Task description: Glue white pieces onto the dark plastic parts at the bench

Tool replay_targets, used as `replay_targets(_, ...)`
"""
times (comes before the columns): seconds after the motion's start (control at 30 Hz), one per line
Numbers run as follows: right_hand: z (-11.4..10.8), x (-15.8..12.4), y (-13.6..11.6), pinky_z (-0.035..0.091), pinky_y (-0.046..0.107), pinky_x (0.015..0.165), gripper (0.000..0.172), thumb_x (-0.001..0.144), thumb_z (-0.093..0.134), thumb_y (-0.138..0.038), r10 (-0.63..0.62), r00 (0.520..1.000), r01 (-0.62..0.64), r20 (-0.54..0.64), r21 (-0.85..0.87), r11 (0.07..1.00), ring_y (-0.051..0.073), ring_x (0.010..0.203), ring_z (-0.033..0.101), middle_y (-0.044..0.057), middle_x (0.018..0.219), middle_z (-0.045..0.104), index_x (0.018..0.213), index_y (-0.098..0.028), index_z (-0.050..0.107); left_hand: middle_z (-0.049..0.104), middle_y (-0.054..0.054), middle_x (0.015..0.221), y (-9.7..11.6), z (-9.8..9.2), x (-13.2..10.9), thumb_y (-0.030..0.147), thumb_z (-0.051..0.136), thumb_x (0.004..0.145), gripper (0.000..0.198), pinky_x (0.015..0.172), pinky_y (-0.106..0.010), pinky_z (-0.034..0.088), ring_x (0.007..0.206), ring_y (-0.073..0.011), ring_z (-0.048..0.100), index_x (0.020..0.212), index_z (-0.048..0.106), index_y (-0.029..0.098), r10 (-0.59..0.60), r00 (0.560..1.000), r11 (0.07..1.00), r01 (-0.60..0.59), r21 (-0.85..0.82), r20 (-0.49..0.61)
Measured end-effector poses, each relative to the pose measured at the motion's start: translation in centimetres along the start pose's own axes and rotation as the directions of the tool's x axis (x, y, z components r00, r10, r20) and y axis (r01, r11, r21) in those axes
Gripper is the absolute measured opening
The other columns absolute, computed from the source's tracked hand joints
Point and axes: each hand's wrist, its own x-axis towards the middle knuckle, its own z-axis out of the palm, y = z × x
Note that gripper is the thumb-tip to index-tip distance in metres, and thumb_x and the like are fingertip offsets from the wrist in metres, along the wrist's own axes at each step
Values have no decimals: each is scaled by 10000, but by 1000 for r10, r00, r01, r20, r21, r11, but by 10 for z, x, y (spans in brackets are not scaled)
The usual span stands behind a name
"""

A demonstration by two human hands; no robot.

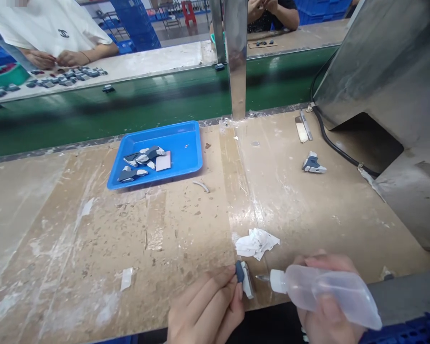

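Observation:
Low in the view, my left hand (208,303) pinches a small dark-blue and white plastic part (245,279) near the bench edge. From the right, my right hand (329,306) is wrapped round a translucent squeeze bottle (329,289) with a white cap. The bottle lies tilted nearly level, and its thin nozzle tip points at the white side of the part, with a small gap between them. A crumpled white tissue (258,242) lies just beyond the part. My left palm hides some of the fingers.
A blue tray (186,163) holds several similar parts and a pinkish square piece. One more part (314,163) lies at right, near a metal housing (390,105) and a black cable (338,147). Past a green belt (157,102), two people work at another bench.

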Motion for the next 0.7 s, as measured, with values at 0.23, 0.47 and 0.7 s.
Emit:
replay_targets(0.23, 6, 16, -7, 457, 227, 414, 128, 967, 598, -341, 50, 996, -46, 75, -60, 997, 127, 503, 540, -3, 729, 558, 1025, -229, 619, 746, -80, 935, 2, 8, 1, -72, 673, 866, 195, 792, -209, 619, 860, -145, 743, 841, 663, 121, -75, 993, 992, 64, -111, -95)
replay_targets(0.47, 23, 24, -18, 410, 205, 380, 256, 931, 656, -497, 18, 999, -15, 27, -105, 994, 94, 432, 466, -56, 617, 481, 940, -244, 612, 730, -85, 901, 4, 11, 0, -86, 682, 859, 209, 770, -254, 619, 846, -174, 737, 816, 673, 118, -146, 981, 978, 124, -169, -128)
replay_targets(0.7, 29, 20, -25, 496, 198, 420, 325, 914, 660, -556, -71, 996, 56, -52, -251, 966, 107, 501, 572, -38, 645, 579, 895, -233, 626, 734, -79, 917, 5, 12, 0, -75, 687, 870, 207, 804, -250, 620, 852, -163, 731, 830, 689, 128, -149, 981, 980, 130, -153, -124)
